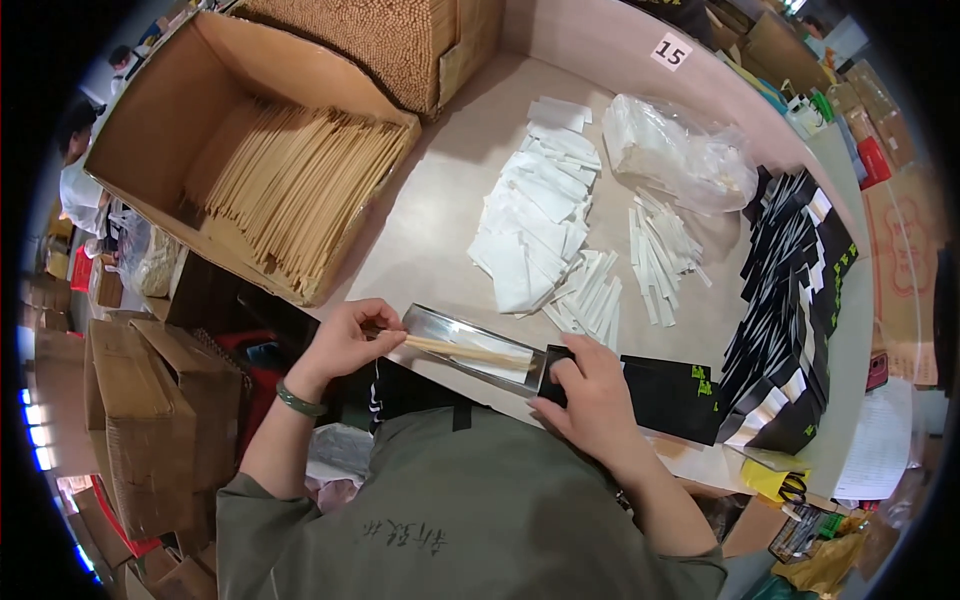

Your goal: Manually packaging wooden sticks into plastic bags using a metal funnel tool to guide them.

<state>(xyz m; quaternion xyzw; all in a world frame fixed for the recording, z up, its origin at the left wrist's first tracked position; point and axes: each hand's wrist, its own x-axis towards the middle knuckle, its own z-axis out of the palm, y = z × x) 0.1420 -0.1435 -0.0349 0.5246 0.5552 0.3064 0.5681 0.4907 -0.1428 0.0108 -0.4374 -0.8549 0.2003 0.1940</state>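
My left hand (352, 342) pinches the near ends of wooden chopsticks (462, 350). They lie along a shallow metal trough (428, 318), over a flat white paper piece (490, 345) inside it. At the trough's right end, my right hand (592, 400) grips a black paper sleeve (553, 368), with thumb and fingers closed round its edge. How far the sleeve reaches over the trough is hidden by the fingers. More black sleeves (665, 400) lie flat just right of that hand.
A cardboard box of chopsticks (300, 190) stands at left, another full box (350, 45) behind it. White napkin packets (530, 220), narrow white paper strips (660, 255) and a plastic bag (680, 150) cover mid-table. Fanned black sleeves (780, 290) line the right rim. Scissors (792, 487) hang below.
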